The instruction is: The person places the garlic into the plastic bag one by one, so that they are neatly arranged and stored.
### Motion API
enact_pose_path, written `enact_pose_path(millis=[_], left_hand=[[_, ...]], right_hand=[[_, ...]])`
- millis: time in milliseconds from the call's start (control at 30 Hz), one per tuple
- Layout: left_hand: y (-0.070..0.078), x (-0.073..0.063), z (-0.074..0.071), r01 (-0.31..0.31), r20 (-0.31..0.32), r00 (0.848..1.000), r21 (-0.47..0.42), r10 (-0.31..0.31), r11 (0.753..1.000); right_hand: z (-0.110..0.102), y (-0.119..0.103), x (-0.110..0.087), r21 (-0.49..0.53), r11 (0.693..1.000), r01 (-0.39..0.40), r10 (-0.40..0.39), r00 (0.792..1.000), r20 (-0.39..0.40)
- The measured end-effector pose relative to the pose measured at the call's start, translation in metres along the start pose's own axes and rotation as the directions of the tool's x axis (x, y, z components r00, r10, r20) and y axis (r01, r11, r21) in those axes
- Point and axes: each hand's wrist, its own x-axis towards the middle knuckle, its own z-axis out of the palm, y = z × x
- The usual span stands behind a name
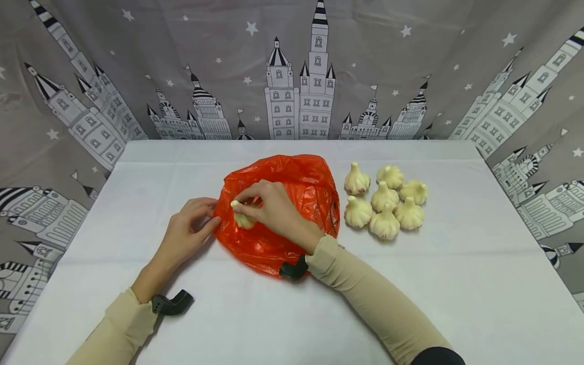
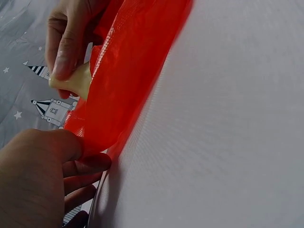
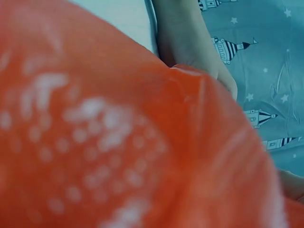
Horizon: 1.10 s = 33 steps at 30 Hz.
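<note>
A red plastic bag [image 1: 274,253] lies spread with its mouth open in the middle of the table. My right hand [image 1: 274,205] reaches over it and pinches a pale garlic bulb [image 1: 244,221] by its neck, inside the bag's left side. In the left wrist view, the bulb's neck [image 2: 78,80] shows between thumb and fingers, while the bag wall hides the rest. At the bag's left rim, my left hand [image 1: 187,228] pinches the plastic between thumb and fingers. Red plastic [image 3: 142,142] fills most of the right wrist view, hiding nearly all of the right hand.
Several garlic bulbs [image 1: 384,196] stand grouped on the white table [image 1: 456,284], just right of the bag. A grey curtain [image 1: 191,30] printed with castles and stars hangs behind the table and along its sides. Black wrist cameras sit on both wrists.
</note>
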Motion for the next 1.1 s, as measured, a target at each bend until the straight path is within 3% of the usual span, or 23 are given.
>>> enact_pose_path(millis=[267,567,1100], left_hand=[[-0.001,-0.002,-0.004,-0.002,-0.02,1.0,-0.006,0.002,1.0],[-0.003,-0.001,0.003,-0.028,-0.028,0.999,-0.028,0.027,0.999],[0.004,0.002,0.004,0.0,-0.014,1.0,-0.034,0.0,0.999]], right_hand=[[0.003,0.0,0.003,0.003,1.0,0.003,-0.003,1.0,0.028],[-0.001,0.002,-0.001,0.009,1.0,-0.003,0.002,0.999,0.05],[-0.038,-0.012,-0.017,-0.042,0.998,0.04,-0.043,0.995,-0.087]])
